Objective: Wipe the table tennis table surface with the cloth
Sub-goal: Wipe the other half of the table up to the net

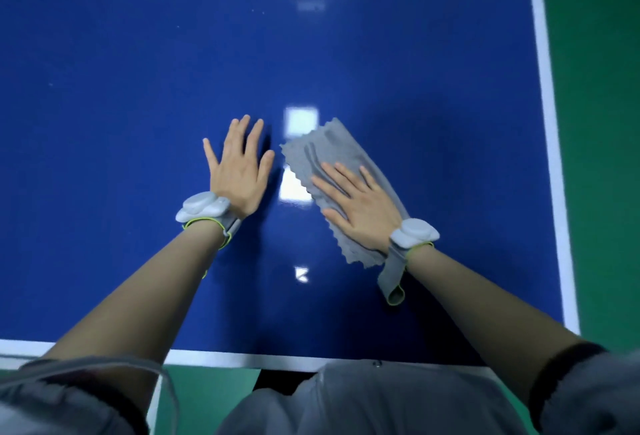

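The blue table tennis table (138, 70) fills most of the view, glossy with light reflections. A grey cloth (329, 150) with zigzag edges lies flat on it right of centre. My right hand (360, 206) presses flat on the cloth with straight, spread fingers. My left hand (239, 167) rests flat on the bare blue surface just left of the cloth, fingers spread, holding nothing. Both wrists carry grey sensor bands.
A white border line (547, 105) marks the table's right edge, and another white line (242, 360) runs along the near edge by my body. Green floor (599, 88) lies beyond the right edge.
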Tool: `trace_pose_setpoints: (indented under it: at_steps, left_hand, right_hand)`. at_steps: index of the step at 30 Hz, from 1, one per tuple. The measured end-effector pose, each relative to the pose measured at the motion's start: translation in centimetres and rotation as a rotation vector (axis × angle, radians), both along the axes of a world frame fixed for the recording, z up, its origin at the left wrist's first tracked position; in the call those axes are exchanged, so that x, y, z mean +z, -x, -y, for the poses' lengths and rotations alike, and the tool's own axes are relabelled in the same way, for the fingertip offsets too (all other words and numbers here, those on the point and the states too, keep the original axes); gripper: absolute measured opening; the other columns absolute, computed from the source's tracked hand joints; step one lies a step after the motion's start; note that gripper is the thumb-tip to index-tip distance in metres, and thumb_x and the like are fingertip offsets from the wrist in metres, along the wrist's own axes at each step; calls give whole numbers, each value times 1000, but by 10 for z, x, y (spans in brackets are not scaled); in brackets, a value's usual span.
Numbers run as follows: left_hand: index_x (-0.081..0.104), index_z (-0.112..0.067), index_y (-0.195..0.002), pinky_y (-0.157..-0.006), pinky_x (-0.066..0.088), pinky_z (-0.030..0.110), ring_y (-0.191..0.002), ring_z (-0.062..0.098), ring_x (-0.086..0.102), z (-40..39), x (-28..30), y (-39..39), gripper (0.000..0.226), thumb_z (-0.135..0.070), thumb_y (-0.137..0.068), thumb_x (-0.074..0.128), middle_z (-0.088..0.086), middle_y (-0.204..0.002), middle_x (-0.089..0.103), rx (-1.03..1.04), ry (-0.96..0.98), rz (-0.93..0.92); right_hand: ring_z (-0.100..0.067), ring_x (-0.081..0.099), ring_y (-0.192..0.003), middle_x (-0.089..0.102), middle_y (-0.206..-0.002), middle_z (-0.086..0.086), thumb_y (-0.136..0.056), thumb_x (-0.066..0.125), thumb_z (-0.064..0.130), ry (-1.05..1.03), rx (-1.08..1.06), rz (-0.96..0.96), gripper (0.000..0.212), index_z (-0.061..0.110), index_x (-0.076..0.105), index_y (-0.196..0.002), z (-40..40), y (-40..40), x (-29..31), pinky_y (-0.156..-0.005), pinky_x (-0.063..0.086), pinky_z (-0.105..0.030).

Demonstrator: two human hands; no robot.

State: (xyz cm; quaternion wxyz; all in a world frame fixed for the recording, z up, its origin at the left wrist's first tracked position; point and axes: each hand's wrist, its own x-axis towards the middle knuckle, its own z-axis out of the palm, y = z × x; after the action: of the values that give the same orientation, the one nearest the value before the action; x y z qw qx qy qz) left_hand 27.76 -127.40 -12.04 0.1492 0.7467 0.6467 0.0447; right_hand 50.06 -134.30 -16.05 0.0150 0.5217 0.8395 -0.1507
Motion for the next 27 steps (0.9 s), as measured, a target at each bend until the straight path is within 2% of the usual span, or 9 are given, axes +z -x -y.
trace_pose_setpoints:
  at_steps: [5, 9, 15, 18, 21, 27]
  left_hand:
    - [18, -20, -147, -111, -8, 53, -145, 16, 2, 6, 5, -67, 51, -36, -99, 25, 1, -156, 12, -88, 13, 55]
    - [17, -20, -147, -111, -9, 52, -145, 16, 1, 12, 5, -117, 52, -37, -99, 24, 0, -156, 12, -218, 41, 34]
    - [16, -22, -147, -111, -10, 53, -144, 15, 2, 1, 9, -190, 55, -44, -97, 18, -2, -156, 12, -348, 58, 9]
    - [16, -24, -147, -110, -12, 50, -144, 14, 2, -9, 11, -213, 65, -51, -89, 6, -3, -156, 13, -412, 50, 14]
    - [14, -25, -148, -110, -12, 50, -144, 12, 1, -24, 8, -221, 66, -51, -87, 4, -4, -156, 11, -454, 47, 9]
    - [12, -26, -148, -111, -10, 50, -144, 11, -2, -64, -9, -183, 66, -51, -88, 3, -5, -156, 9, -351, 55, 11]
  right_hand:
    - [-9, -3, -143, 1, -157, 8, -97, 17, 51, 13, -142, 1, 57, 31, 9, -150, 23, -68, 7, -116, -5, -38]
    - [-6, -3, -143, 4, -157, 9, -98, 21, 50, 25, -344, 2, 56, 31, 13, -151, 35, -126, 7, -114, -10, -32]
    - [-7, -5, -143, 1, -156, 10, -94, 11, 55, 23, -591, 34, 61, 31, 10, -151, 43, -217, 13, -114, -10, -31]
    - [-7, -5, -142, 2, -158, 8, -94, 12, 55, 19, -641, 31, 62, 30, 10, -151, 30, -231, 10, -114, -8, -34]
    - [-13, 0, -145, 4, -158, 5, -94, 12, 54, 0, -747, 41, 62, 29, 12, -151, 3, -242, 10, -115, -2, -39]
    - [-20, -1, -146, 1, -159, -3, -94, 11, 50, -22, -1011, 86, 63, 24, 5, -151, -81, -220, 5, -115, -1, -44]
